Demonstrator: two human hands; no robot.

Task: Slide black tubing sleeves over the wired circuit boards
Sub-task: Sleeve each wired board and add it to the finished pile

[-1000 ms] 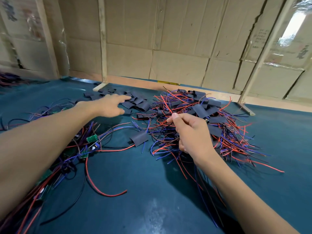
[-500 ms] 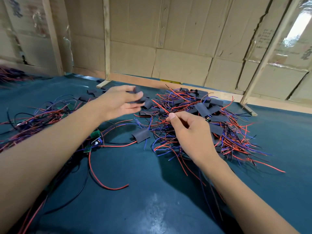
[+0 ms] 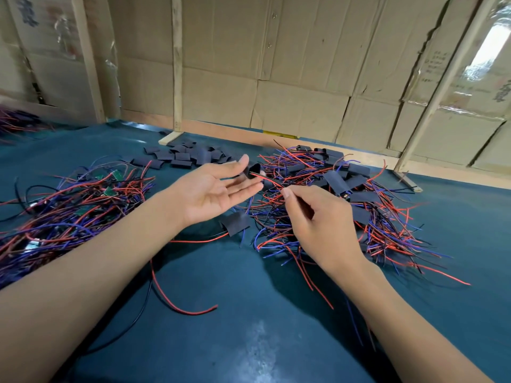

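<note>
My left hand (image 3: 213, 193) is turned palm up and pinches a short black sleeve (image 3: 253, 170) between thumb and fingertips. My right hand (image 3: 318, 217) pinches a thin bundle of red and black wires (image 3: 269, 182), whose tips reach the sleeve's open end. The board on those wires is hidden by my right hand. Several loose sleeves (image 3: 179, 157) lie in a heap at the back. Bare green boards with wires (image 3: 83, 200) are piled on the left. A heap of sleeved boards with wires (image 3: 351, 194) lies on the right.
One loose sleeve (image 3: 235, 223) lies flat on the dark teal mat (image 3: 249, 313) between my hands. A long red wire (image 3: 177, 299) curls toward the front. Cardboard walls with wooden posts (image 3: 177, 64) close the back edge.
My left hand took a sleeve from the back heap and brought it rightward, palm up. My right hand lifted its wires out of the pile to meet the sleeve.
</note>
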